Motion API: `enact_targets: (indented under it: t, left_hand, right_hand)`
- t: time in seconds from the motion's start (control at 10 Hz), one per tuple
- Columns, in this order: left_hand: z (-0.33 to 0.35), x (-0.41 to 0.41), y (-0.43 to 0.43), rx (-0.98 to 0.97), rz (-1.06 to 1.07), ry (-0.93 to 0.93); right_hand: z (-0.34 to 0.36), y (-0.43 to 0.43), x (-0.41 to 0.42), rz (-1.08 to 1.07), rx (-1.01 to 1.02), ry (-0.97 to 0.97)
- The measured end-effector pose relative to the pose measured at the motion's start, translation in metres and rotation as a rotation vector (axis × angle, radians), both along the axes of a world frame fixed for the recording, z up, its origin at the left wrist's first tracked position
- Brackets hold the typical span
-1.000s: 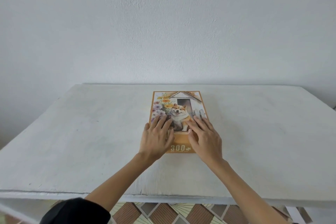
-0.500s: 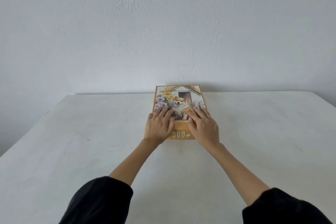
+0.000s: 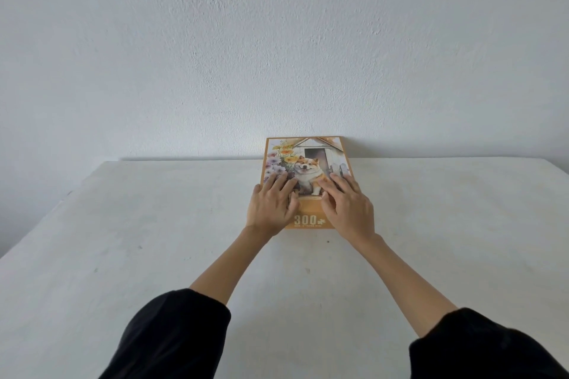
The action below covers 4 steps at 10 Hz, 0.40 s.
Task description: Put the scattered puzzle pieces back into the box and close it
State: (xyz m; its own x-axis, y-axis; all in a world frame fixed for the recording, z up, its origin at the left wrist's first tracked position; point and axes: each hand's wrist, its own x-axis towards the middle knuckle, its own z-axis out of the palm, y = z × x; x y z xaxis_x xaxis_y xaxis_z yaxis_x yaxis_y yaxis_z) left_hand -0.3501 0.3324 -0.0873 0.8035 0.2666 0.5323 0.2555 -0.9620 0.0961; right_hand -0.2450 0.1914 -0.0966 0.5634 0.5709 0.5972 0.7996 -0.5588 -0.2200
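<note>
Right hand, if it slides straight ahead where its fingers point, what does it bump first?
Probably the white wall. The right hand lies flat on the puzzle box, pointing away along its lid; nothing else shows between, though depth is unclear.

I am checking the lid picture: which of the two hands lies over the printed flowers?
The left hand: it rests on the purple flowers on the puzzle box lid. The right hand lies by the printed white fence instead.
</note>
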Motion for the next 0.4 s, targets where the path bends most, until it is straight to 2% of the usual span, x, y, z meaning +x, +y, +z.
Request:
enact_targets:
  t: [0.2, 0.3, 0.4]
  left_hand:
    - [-0.003, -0.002, -0.004, -0.049, 0.047, 0.067]
    - [0.007, -0.001, -0.005, -0.122, 0.073, 0.091]
    - [-0.004, -0.030, -0.028, -0.198, 0.038, -0.030]
  right_hand:
    - [-0.005, -0.002, -0.001, -0.018, -0.018, -0.012]
    - [0.007, -0.003, -0.002, 0.004, 0.013, 0.063]
    - [-0.006, -0.032, -0.030, 0.058, 0.133, 0.158]
